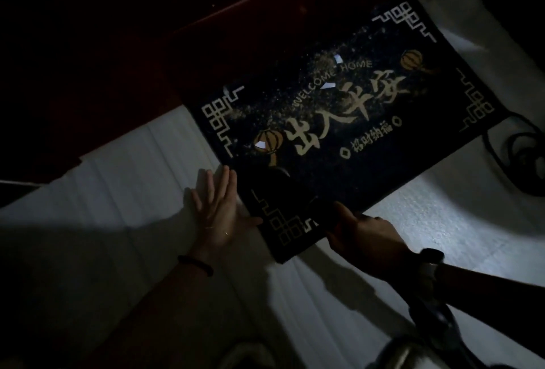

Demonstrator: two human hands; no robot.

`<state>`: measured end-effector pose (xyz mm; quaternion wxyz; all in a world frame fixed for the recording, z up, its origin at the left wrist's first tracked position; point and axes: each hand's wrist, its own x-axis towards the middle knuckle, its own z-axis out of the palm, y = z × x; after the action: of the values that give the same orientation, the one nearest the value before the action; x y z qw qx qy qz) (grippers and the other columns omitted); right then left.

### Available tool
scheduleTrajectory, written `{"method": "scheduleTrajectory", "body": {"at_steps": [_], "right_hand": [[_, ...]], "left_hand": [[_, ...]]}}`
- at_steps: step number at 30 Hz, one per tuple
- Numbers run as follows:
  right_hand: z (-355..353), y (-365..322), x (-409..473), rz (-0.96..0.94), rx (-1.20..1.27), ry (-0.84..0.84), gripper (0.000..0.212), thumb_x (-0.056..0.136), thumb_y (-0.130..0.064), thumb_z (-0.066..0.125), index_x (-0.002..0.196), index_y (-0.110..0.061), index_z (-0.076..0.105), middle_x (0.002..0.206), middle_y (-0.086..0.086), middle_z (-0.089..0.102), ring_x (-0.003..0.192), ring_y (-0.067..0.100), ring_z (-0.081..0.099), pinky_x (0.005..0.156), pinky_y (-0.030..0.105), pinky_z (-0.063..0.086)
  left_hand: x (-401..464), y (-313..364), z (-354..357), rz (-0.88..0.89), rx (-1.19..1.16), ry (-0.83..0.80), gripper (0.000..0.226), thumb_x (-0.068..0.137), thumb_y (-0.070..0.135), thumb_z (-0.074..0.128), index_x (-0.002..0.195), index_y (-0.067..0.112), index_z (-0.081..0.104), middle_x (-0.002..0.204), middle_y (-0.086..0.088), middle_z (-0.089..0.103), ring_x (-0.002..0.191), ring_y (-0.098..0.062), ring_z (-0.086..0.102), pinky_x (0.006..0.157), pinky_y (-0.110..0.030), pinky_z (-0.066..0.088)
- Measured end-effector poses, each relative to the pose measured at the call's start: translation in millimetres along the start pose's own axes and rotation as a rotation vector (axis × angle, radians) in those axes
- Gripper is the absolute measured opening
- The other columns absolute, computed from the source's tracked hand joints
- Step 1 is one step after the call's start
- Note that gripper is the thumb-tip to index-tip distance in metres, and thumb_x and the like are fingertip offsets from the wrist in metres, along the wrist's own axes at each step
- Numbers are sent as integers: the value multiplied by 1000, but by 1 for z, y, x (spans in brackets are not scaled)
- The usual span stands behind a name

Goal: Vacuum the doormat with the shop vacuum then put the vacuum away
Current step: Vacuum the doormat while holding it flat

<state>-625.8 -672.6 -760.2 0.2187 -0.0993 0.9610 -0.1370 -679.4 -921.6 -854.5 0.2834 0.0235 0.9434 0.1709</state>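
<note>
The black doormat [383, 138] with gold lettering lies slanted on the pale floor. Sandy grit [295, 97] and a few white paper scraps [328, 85] are scattered over its middle. My left hand [218, 212] is spread flat and open at the mat's near-left edge, its thumb touching the border. My right hand [365, 236] is closed around a dark nozzle-like piece [280, 188] that rests over the mat's near corner; the dim light blurs its outline. A dark hose [436, 318] runs back under my right wrist towards the bottom right.
A dark red door or sill [118, 73] runs along the mat's far side. Coiled dark cable or hose [516, 156] lies on the floor at the right. A shiny metal part [401, 351] shows at the bottom edge. Pale floor [118, 191] surrounds the mat.
</note>
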Motion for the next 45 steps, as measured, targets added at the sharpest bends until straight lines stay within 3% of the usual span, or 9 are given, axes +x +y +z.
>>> {"method": "scheduleTrajectory", "body": {"at_steps": [4, 10, 14, 23, 28, 34, 38, 41, 45], "right_hand": [[-6, 12, 30, -4, 110, 76, 53, 93, -45, 40, 136, -15, 33, 94, 7, 66, 74, 25, 64, 63, 35, 53], [-26, 25, 76, 74, 248, 51, 51, 91, -43, 46, 134, -18, 37, 84, 2, 56, 74, 24, 58, 62, 32, 44], [-9, 9, 54, 6, 188, -98, 54, 91, -46, 43, 135, -19, 32, 98, 8, 65, 84, 28, 63, 70, 37, 52], [-33, 6, 91, 53, 274, -6, 48, 91, -41, 47, 131, -17, 39, 94, 11, 63, 86, 32, 61, 70, 37, 50], [-11, -10, 46, -21, 147, -194, 49, 92, -45, 40, 133, -20, 32, 99, 6, 64, 84, 24, 63, 65, 28, 44], [-31, -11, 120, 14, 208, 36, 46, 90, -45, 47, 124, -14, 45, 100, 15, 62, 87, 36, 59, 63, 34, 42], [-28, -23, 127, -50, 241, -10, 44, 90, -41, 49, 124, -13, 45, 91, 11, 60, 84, 34, 59, 60, 31, 34], [-10, -12, 69, -98, 206, -127, 51, 92, -41, 45, 135, -17, 33, 95, 6, 63, 79, 23, 62, 62, 30, 46], [5, 13, 0, -79, 96, -218, 58, 91, -45, 43, 142, -23, 23, 106, 3, 65, 92, 20, 63, 77, 31, 47]], "left_hand": [[1, 6, 2, -55, 5, -1, 121, 62, 62, 69, 147, 19, -7, 155, 4, -15, 140, -23, -24, 110, -59, -11], [2, 10, 3, -109, 3, -16, 126, 58, 58, 75, 146, 20, -7, 155, 5, -17, 139, -22, -25, 109, -59, -11], [3, 12, 3, -130, 3, -23, 126, 58, 55, 77, 146, 21, -7, 155, 7, -17, 139, -22, -25, 109, -59, -10], [4, 12, 2, -136, 7, -32, 125, 59, 54, 76, 146, 20, -9, 155, 6, -18, 139, -22, -26, 110, -59, -10], [2, 9, 2, -188, 17, -36, 131, 58, 62, 72, 144, 18, -15, 154, 3, -22, 139, -26, -26, 109, -60, -9], [2, 0, 8, -116, -16, 5, 139, 42, 81, 57, 146, 18, -11, 155, 2, -19, 138, -24, -27, 106, -61, -15], [-1, -2, 11, -101, -5, 55, 136, 40, 85, 49, 146, 23, -9, 155, 1, -18, 138, -23, -27, 104, -57, -21], [-1, -2, 9, -101, -24, 47, 140, 30, 87, 34, 146, 21, -8, 155, 2, -17, 138, -24, -27, 105, -59, -20], [-4, 9, 4, -145, 28, 31, 121, 63, 69, 61, 146, 17, -10, 155, -1, -17, 140, -27, -24, 107, -60, -14]]}}
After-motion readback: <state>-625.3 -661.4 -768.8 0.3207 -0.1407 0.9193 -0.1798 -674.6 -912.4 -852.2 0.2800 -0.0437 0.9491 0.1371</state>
